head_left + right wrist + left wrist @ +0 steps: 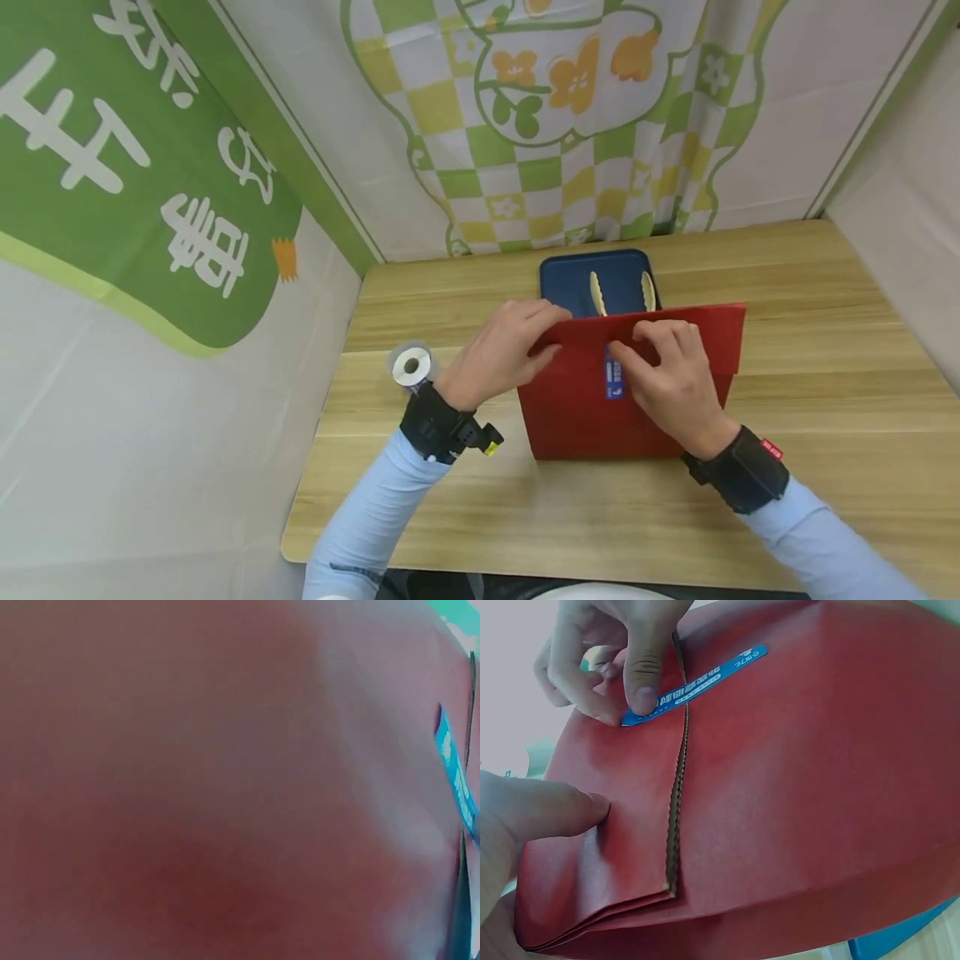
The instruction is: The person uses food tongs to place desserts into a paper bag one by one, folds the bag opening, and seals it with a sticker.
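Observation:
A red paper bag (577, 425) stands on the wooden table, its top folded over with a zigzag-cut edge. At the left end of that fold, my left hand (506, 350) pinches the bag, thumb on the front. A blue sealing sticker (712, 682) with white print lies across the cut edge of the fold. My right hand (675, 379) pinches the sticker's upper end, its thumb on the label and the index fingertip at the label's end. In the right wrist view the bag is a blurred red surface, with the sticker (455, 772) at the right edge.
Behind the bag is a dark blue tray (570, 279) with the cream scalloped ends of what look like tongs (597, 292), partly hidden by the bag. A roll of white labels (412, 367) stands left of my left hand. A patterned curtain (540, 175) hangs behind the table.

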A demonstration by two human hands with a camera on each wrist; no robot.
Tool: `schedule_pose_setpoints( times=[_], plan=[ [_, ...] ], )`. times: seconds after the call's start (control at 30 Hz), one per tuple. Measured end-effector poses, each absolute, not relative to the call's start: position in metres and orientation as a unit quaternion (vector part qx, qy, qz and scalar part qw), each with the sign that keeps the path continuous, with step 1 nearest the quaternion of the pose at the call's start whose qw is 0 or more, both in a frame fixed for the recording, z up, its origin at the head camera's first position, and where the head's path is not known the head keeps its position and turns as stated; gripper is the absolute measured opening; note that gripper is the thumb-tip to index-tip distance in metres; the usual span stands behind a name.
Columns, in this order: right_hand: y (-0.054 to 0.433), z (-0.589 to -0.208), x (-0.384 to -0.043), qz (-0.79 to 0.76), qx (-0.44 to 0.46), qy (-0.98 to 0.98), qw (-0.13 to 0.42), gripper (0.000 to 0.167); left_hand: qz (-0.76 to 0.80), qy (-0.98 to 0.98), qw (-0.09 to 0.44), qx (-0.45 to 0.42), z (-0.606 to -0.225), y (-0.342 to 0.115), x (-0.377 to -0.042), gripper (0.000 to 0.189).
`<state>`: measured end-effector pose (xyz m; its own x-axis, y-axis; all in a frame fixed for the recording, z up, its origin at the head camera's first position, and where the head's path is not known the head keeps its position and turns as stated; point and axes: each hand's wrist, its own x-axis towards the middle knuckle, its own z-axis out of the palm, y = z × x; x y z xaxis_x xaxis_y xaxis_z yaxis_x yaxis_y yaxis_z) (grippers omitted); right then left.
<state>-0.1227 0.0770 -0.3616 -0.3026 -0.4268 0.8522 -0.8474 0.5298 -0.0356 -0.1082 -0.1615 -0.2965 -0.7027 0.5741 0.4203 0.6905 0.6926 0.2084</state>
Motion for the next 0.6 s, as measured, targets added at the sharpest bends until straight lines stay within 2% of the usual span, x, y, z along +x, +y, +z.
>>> schedule_pose_setpoints(
  times=[0.1,0.33,0.6],
  plan=[
    [0.080,-0.364,-0.125,0.207,0.443,-0.744,0.456,0.033,-0.184,-0.905,0.161,-0.348,-0.297,-0.162,-0.107,0.030],
    [0.099,-0.381,-0.124,0.193,0.486,-0.698,0.489,0.028,-0.182,-0.903,0.159,-0.355,-0.297,-0.161,-0.107,0.032],
    [0.119,-0.402,-0.124,0.091,0.519,-0.731,0.434,0.034,-0.179,-0.904,0.159,-0.355,-0.296,-0.161,-0.108,0.032]
  ],
)
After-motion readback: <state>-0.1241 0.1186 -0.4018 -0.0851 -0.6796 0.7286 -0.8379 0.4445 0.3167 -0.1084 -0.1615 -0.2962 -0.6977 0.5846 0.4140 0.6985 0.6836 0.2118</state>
